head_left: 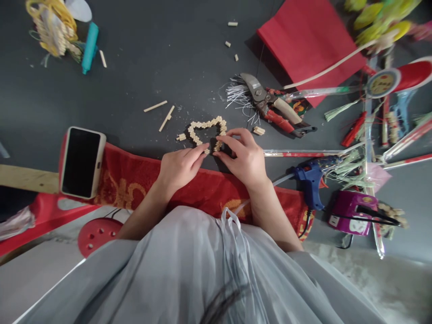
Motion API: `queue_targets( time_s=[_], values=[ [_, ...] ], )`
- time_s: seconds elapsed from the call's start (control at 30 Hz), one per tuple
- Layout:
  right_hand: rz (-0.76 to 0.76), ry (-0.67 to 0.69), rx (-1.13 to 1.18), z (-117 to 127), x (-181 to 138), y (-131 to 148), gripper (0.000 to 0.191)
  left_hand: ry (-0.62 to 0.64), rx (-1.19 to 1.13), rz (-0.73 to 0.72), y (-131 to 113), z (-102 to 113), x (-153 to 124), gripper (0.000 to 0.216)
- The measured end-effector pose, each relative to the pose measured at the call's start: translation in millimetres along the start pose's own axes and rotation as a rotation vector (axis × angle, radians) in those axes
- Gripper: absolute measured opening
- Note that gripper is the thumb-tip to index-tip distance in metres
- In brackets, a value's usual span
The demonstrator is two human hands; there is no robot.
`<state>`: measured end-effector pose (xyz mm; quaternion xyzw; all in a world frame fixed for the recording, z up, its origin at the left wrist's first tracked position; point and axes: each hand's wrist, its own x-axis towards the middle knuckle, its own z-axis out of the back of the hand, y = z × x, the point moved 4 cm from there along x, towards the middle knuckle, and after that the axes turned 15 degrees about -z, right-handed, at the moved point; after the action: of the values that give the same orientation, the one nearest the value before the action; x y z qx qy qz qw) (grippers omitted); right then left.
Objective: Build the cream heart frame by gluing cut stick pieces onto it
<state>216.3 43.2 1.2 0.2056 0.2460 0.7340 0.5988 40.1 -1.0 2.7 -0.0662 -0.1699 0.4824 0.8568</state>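
A heart-shaped outline point(206, 123) made of short pale stick pieces lies on the dark table, with a gap at its lower point. My left hand point(182, 165) is closed, its thumb and index fingertips pressed on the lower left end of the outline. On the right side, my right hand point(245, 155) pinches the outline between thumb and fingers, which partly cover it. A small bundle of stick pieces point(181, 137) sits just left of the outline. Another small bundle point(258, 130) lies beyond my right hand's knuckles. Two thin loose sticks point(166, 118) rest further left.
Under my forearms runs a red towel point(131, 173), with a phone point(83, 163) on its left end. Pruning shears point(273, 105), a blue glue gun point(309, 180) and a purple box-like device point(354, 211) lie to the right. A red paper sheet point(307, 40) is at the back right.
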Motion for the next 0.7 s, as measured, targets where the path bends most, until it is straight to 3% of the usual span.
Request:
queue_targets(
  time_s=[0.7],
  values=[
    [-0.008,-0.001,0.003,1,0,1,0.029,-0.204,-0.017,-0.11,-8,11,2,0.016]
  ],
)
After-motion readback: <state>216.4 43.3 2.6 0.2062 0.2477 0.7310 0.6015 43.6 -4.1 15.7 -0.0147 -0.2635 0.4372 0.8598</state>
